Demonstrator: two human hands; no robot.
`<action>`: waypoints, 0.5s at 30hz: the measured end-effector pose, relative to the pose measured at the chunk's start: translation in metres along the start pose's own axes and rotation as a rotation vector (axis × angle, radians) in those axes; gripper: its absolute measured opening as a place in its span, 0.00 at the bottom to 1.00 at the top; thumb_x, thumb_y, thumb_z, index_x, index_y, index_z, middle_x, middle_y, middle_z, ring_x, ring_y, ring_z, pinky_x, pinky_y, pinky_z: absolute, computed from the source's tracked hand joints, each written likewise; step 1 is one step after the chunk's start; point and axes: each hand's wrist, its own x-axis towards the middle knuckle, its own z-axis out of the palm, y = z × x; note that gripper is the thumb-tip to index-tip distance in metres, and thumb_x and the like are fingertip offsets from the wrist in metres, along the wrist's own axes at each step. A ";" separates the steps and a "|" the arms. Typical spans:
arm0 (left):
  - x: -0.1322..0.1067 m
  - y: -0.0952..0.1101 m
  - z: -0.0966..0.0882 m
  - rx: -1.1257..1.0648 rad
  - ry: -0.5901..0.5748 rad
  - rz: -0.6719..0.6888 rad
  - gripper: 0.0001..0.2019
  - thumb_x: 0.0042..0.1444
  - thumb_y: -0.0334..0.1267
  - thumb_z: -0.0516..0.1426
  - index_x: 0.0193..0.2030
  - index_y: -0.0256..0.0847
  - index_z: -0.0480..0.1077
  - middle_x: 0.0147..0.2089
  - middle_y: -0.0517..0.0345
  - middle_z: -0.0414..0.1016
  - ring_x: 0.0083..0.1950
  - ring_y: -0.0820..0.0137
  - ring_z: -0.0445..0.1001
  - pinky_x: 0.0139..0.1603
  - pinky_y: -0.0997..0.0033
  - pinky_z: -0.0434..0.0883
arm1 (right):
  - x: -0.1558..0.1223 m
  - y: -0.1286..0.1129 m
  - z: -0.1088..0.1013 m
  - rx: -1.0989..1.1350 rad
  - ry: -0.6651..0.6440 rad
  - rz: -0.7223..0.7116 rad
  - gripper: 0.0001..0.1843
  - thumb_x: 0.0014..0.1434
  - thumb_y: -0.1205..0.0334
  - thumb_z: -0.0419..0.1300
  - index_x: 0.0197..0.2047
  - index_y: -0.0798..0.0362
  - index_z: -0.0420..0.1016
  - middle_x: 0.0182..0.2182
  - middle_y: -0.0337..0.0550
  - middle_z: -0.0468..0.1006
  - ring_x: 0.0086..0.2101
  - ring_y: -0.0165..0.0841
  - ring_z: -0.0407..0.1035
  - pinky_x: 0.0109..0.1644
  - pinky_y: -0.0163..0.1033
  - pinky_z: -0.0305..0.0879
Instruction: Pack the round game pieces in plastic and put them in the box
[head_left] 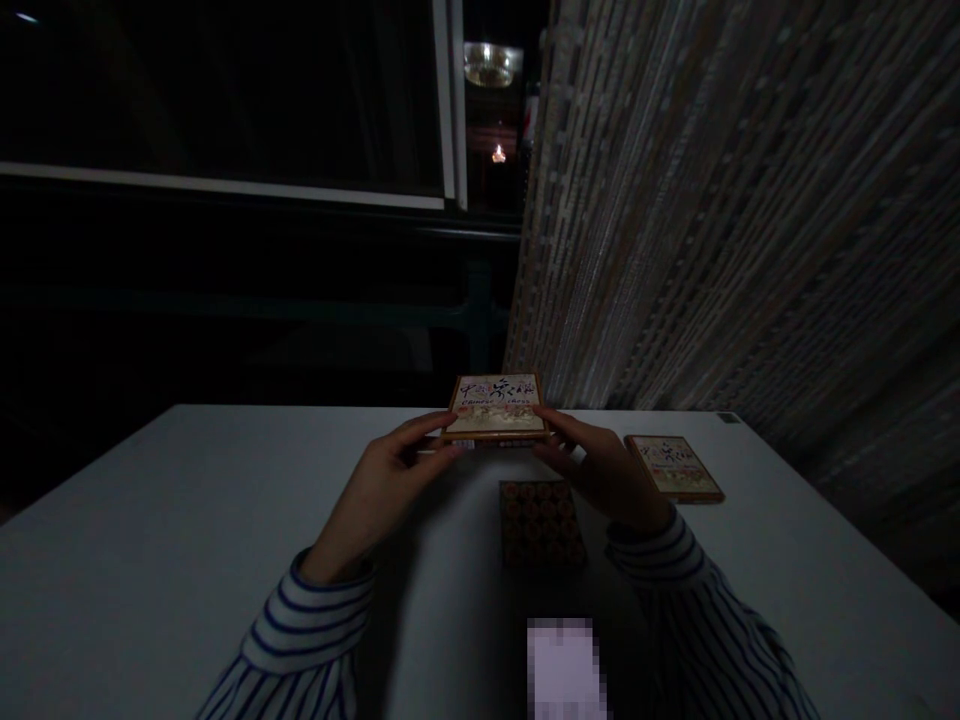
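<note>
Between my two hands I hold a Chinese chess box [496,408] above the table, its printed face turned up toward me. My left hand [386,478] pinches the box's left end with thumb and fingers. At the right end, my right hand [600,468] grips it the same way. Below the box, a square tray of round chess pieces [541,524] set in rows lies on the white table [225,540]. Its details are dim in the shadow.
A second, similar Chinese chess box [675,467] lies flat at the right. Behind the table hangs a string curtain [675,200], beside a dark window [225,100]. A small label [727,418] is on the far right corner. A pixelated patch covers the near edge.
</note>
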 end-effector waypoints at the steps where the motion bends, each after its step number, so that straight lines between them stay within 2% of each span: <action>1: 0.000 0.000 0.000 0.011 0.004 0.032 0.23 0.47 0.45 0.59 0.50 0.38 0.68 0.47 0.52 0.74 0.41 0.67 0.74 0.45 0.65 0.71 | 0.000 0.000 -0.001 -0.010 0.003 0.014 0.25 0.58 0.59 0.54 0.58 0.55 0.60 0.39 0.46 0.75 0.35 0.31 0.70 0.40 0.37 0.66; 6: 0.001 -0.003 0.001 0.139 0.071 0.200 0.22 0.46 0.45 0.59 0.49 0.39 0.69 0.53 0.50 0.69 0.47 0.65 0.71 0.47 0.63 0.70 | 0.001 -0.003 -0.004 -0.039 0.003 0.059 0.24 0.59 0.57 0.52 0.57 0.54 0.61 0.40 0.45 0.76 0.35 0.30 0.71 0.40 0.34 0.66; 10: 0.000 -0.005 0.001 0.230 0.086 0.272 0.21 0.48 0.45 0.58 0.49 0.40 0.68 0.52 0.50 0.68 0.45 0.66 0.71 0.45 0.63 0.71 | 0.000 -0.005 -0.005 -0.050 0.005 0.083 0.23 0.59 0.57 0.52 0.57 0.54 0.62 0.42 0.45 0.76 0.36 0.31 0.71 0.40 0.33 0.65; 15: -0.001 -0.006 0.000 0.270 0.109 0.335 0.18 0.50 0.44 0.57 0.48 0.42 0.69 0.49 0.54 0.71 0.46 0.68 0.70 0.50 0.63 0.67 | -0.001 -0.005 -0.005 -0.041 -0.003 0.085 0.23 0.59 0.56 0.52 0.57 0.54 0.62 0.40 0.44 0.76 0.34 0.30 0.71 0.39 0.33 0.65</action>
